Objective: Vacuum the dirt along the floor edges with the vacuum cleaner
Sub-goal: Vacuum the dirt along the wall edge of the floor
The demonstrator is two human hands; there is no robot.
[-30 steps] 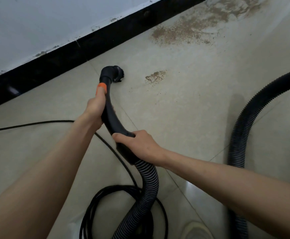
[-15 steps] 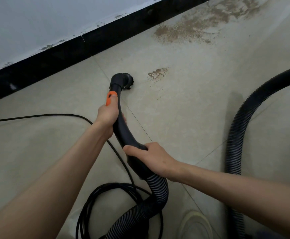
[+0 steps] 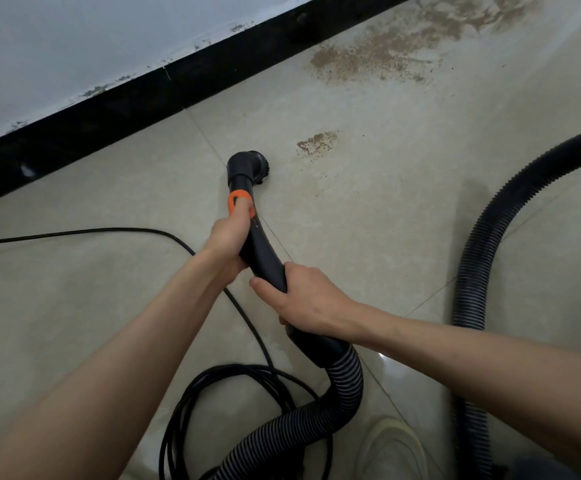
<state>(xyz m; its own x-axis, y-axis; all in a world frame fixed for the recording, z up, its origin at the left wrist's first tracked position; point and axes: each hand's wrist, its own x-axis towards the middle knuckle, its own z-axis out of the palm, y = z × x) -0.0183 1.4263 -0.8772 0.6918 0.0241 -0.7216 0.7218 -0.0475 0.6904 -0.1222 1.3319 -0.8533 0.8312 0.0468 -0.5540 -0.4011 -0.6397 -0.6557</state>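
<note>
The black vacuum wand (image 3: 259,252) curves down to a round brush nozzle (image 3: 254,166) that sits on the pale tiled floor. My left hand (image 3: 228,242) grips the wand just below its orange ring (image 3: 239,200). My right hand (image 3: 303,301) grips the handle lower down, where the ribbed hose (image 3: 342,382) joins it. A small patch of brown dirt (image 3: 316,143) lies just right of the nozzle. A large spread of brown dirt (image 3: 393,46) lies farther away along the black skirting board (image 3: 116,112).
A white wall (image 3: 74,39) rises above the skirting. A black power cord (image 3: 74,233) crosses the floor at left and coils (image 3: 233,386) near my feet. The thick hose (image 3: 483,244) loops along the right side. A light shoe (image 3: 393,448) shows at the bottom.
The nozzle has slid to the right and away from the skirting, closer to the small dirt patch. Both hands moved with the wand.
</note>
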